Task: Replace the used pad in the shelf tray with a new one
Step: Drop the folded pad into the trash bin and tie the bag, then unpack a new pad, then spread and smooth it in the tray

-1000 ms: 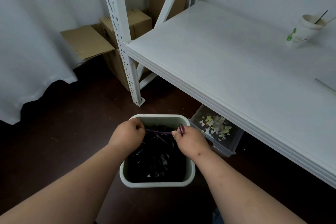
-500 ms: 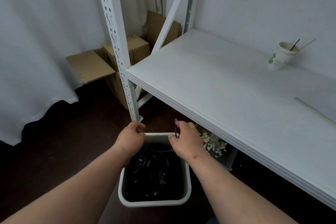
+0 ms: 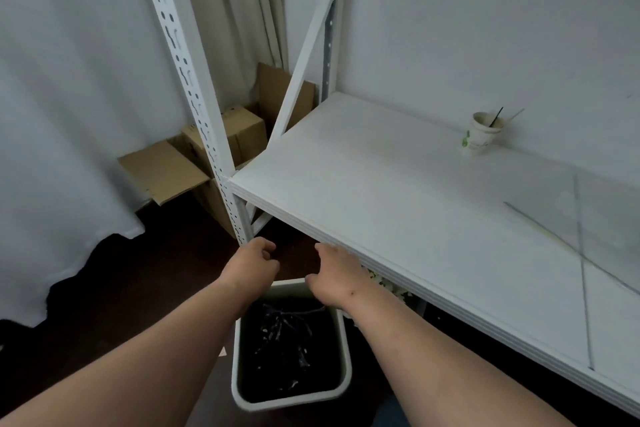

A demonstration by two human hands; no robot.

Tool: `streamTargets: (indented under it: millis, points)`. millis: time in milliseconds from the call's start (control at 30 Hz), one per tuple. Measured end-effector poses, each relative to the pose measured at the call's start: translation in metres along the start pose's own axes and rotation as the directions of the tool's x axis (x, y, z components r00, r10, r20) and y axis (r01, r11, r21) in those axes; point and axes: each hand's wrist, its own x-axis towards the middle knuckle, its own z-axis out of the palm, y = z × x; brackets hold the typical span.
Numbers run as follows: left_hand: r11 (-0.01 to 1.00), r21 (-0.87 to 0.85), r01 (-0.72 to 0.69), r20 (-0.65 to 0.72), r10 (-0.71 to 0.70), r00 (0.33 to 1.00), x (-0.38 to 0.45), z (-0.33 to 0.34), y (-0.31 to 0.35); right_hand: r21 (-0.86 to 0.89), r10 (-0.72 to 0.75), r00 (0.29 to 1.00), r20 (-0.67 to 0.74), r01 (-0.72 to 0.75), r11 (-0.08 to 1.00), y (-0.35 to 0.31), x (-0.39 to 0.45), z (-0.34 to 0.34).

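White walls and a pale curtain (image 3: 65,114) back a white metal shelf unit (image 3: 398,204) standing on a dark floor, with brown cardboard boxes (image 3: 239,135) at its far left corner and a paper cup (image 3: 483,133) holding sticks at the far right of its board. Near its front edge both hands hover above a pale green plastic bin (image 3: 343,381) lined with a black bag (image 3: 287,350): the left hand (image 3: 251,265) and the right hand (image 3: 337,276) each have loosely curled fingers with nothing in them. Just right of the bin, under the board, a sliver of the shelf tray (image 3: 391,288) with pale scraps shows; its pad cannot be made out.

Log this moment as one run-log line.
left hand: loosely curled, empty | right hand: loosely curled, empty | both above bin with black bag | paper cup on shelf
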Motion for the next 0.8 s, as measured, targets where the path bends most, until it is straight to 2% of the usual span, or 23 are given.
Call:
streamTargets:
  millis: [200, 467, 800]
  points:
    - [0.996, 0.088, -0.021, 0.026, 0.019, 0.999, -0.043, -0.057, 0.067, -0.057, 0.005, 0.996, 0.094, 0.000, 0.998, -0.038, -0.055, -0.070]
    - [0.990, 0.122, -0.076, 0.003, 0.076, 0.997, -0.122, -0.149, 0.193, -0.033, -0.022, 0.966, 0.257, 0.031, 0.999, -0.085, -0.167, -0.209]
    - [0.966, 0.149, -0.212, 0.026, 0.211, 0.977, -0.218, -0.227, 0.342, -0.034, -0.088, 0.972, 0.216, 0.098, 0.995, -0.111, -0.291, -0.376]
